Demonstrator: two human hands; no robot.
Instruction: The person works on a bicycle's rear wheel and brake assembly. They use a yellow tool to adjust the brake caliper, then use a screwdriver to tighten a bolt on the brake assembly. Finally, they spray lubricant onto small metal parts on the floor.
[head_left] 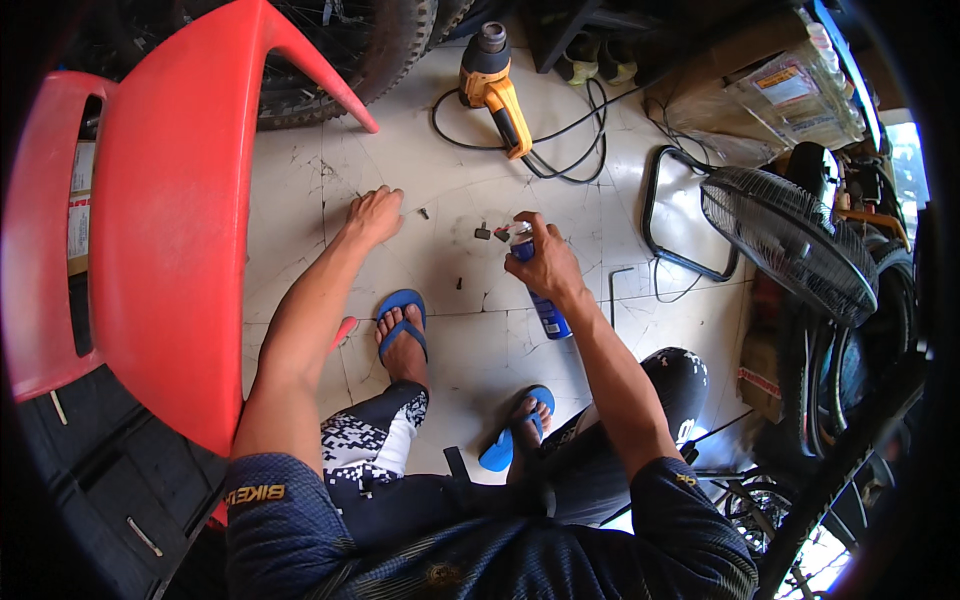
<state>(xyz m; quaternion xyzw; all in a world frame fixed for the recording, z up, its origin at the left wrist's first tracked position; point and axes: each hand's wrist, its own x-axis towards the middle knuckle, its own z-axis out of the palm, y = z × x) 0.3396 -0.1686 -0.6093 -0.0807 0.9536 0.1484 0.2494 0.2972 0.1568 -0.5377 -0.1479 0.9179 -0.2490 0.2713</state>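
My right hand (548,262) is wrapped round a blue spray can (548,312), with the index finger on its top. The can leans, its nozzle end close to two small dark pieces, one a flat block with a tab (482,232) and the other a dark piece (502,235) beside the nozzle. A wet-looking patch surrounds them on the tiled floor. My left hand (376,214) is low over the floor to the left, fingers curled; whatever they may hold is hidden. A small dark screw (424,213) lies just right of it, and another small dark piece (459,284) lies nearer me.
A yellow-and-black heat gun (497,95) stands at the back with its cord looped. An L-shaped hex key (614,292) lies right of the can. A fan (790,235) is at the right, a red plastic chair (175,210) at the left. Bicycle tyres (405,60) stand behind.
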